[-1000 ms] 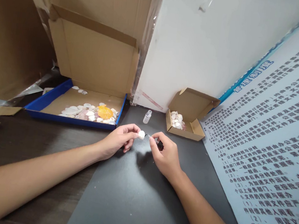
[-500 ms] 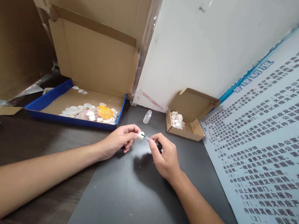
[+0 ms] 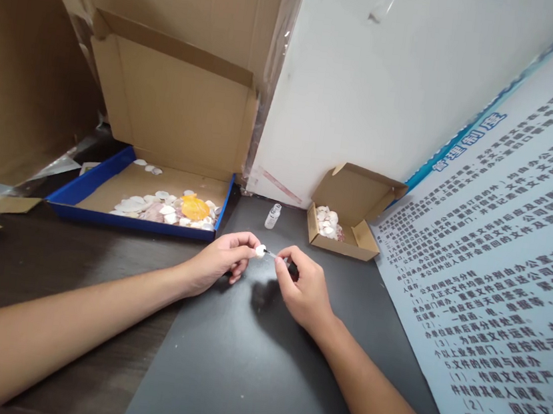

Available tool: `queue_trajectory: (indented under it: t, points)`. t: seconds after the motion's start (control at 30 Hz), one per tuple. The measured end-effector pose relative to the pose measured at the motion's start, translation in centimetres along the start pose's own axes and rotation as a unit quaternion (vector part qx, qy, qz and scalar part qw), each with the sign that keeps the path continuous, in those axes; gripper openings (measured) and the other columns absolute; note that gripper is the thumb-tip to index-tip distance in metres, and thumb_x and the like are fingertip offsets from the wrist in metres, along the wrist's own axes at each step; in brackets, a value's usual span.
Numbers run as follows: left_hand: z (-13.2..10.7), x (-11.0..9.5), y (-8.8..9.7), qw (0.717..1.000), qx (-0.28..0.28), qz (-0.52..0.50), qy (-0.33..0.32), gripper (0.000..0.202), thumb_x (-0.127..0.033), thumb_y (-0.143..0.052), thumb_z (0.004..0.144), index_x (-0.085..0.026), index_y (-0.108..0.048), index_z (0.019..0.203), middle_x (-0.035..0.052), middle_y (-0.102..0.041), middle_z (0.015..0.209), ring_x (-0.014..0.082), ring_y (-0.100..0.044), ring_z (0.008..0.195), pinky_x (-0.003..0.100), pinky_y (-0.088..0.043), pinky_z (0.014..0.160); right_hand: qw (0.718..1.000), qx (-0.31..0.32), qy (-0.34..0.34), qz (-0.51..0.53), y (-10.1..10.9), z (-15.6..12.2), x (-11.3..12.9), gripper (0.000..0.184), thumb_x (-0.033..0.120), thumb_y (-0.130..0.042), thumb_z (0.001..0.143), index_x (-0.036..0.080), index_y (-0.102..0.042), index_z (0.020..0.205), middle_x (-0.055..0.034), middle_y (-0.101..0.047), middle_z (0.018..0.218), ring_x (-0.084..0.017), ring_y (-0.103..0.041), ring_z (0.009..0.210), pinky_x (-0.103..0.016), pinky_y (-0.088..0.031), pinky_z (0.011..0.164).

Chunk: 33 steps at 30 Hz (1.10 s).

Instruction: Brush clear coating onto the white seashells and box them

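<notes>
The left hand (image 3: pixel 224 258) pinches a small white shell (image 3: pixel 259 251) between thumb and fingertips, holding it up over the far part of the tabletop (image 3: pixel 95 285), near the left edge of the gray mat (image 3: pixel 232 356) that covers its right portion. The right hand (image 3: pixel 303 283) grasps a thin brush (image 3: pixel 271 254), its black handle (image 3: pixel 293 269) partly hidden within the curled fingers. The brush's dark tip points left and lies over the shell's right side; actual contact is too small to make out.

Just beyond the hands, a small clear bottle (image 3: pixel 272 216) stands upright near the tabletop's far edge. To its right, toward the far right corner, an open small carton (image 3: pixel 345 247) holds pale shells (image 3: pixel 325 222) in its left part. Left of the bottle, along the far edge, sits a blue-sided box (image 3: pixel 128 220) with its cardboard lid (image 3: pixel 183 101) raised. Mostly white shells gather along its near wall, an orange shell (image 3: pixel 195 208) among them toward the near right corner; a few others lie at its far left corner.

A white board (image 3: pixel 371 91) rises behind the far edge, and a printed sheet (image 3: pixel 495 274) borders the right edge.
</notes>
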<state>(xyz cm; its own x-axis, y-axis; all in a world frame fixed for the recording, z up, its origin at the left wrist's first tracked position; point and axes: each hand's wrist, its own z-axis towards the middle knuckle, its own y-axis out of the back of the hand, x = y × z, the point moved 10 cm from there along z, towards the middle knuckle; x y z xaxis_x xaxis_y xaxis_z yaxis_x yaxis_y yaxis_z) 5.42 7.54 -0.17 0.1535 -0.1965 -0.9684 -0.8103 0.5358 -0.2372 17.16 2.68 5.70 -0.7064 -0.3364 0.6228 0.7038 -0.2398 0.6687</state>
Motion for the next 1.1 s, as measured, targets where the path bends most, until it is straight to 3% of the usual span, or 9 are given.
queue_trajectory:
  t: [0.1,0.3,0.73,1.1]
  points:
    - [0.0,0.0,0.0,1.000,0.000,0.001,0.003,0.018,-0.033,-0.064,0.076,-0.018,-0.055,0.082,-0.0082,-0.040,0.043,0.0070,-0.031,0.040,0.018,-0.033,0.038,0.999,-0.018,-0.022,-0.014,0.4,0.1,-0.7,0.016,0.028,-0.049,0.091,0.020,-0.056,0.079,0.0034,-0.053,0.065,-0.011,-0.045,0.056,-0.023,-0.035,0.056]
    - [0.0,0.0,-0.1,1.000,0.004,0.000,-0.001,0.018,-0.032,-0.064,0.077,-0.018,-0.056,0.083,-0.0082,-0.040,0.044,0.0072,-0.031,0.040,0.018,-0.034,0.039,1.000,-0.002,0.010,0.009,-0.2,-0.1,0.1,0.016,0.031,-0.051,0.090,0.020,-0.057,0.080,0.0023,-0.054,0.067,-0.011,-0.046,0.057,-0.022,-0.037,0.056]
    - [0.0,0.3,-0.2,1.000,0.023,0.014,-0.011,0.017,-0.032,-0.063,0.080,-0.019,-0.054,0.087,-0.0084,-0.041,0.047,0.0075,-0.033,0.042,0.018,-0.036,0.041,1.000,-0.001,0.008,0.008,-0.3,-0.1,0.0,0.014,0.031,-0.054,0.090,0.019,-0.059,0.083,0.0021,-0.055,0.070,-0.010,-0.047,0.057,-0.022,-0.038,0.057]
    - [0.1,0.1,-0.1,0.999,0.007,0.032,-0.021,0.023,-0.038,-0.064,0.081,-0.019,-0.053,0.086,-0.0097,-0.038,0.046,0.0066,-0.031,0.042,0.018,-0.036,0.040,0.998,-0.029,0.042,0.032,0.4,-0.1,1.0,0.012,0.027,-0.055,0.090,0.018,-0.062,0.084,0.0012,-0.058,0.071,-0.010,-0.048,0.058,-0.021,-0.039,0.056]
